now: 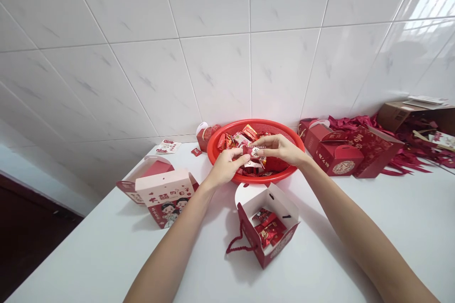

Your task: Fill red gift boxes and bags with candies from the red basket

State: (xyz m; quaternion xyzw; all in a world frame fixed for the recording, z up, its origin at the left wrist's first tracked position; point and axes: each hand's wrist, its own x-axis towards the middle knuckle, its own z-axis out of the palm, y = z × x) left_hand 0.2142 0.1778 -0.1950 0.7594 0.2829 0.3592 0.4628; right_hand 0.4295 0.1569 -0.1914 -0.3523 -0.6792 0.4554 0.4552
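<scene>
My left hand [227, 164] and my right hand [279, 148] meet over a red plastic basket [295, 133]. Between them they pinch a dark red wrapped candy [250, 151] with white lettering, one hand at each end. Below it in the basket lies a heap of wrapped sweets [227, 140], partly hidden by the hands. Nearer to me stands an open red gift box [256, 246] with a white inside and a dark red cord handle [239, 249]. Several red-wrapped candies [270, 229] lie at its bottom.
Two open boxes, a printed white-and-red one [167, 199] and another [154, 170], stand at left. Red boxes [343, 158] and dark red ribbons [386, 161] lie at right, beside a cardboard box [394, 114]. A tiled wall [216, 75] closes the table's back. One candy [195, 152] lies loose.
</scene>
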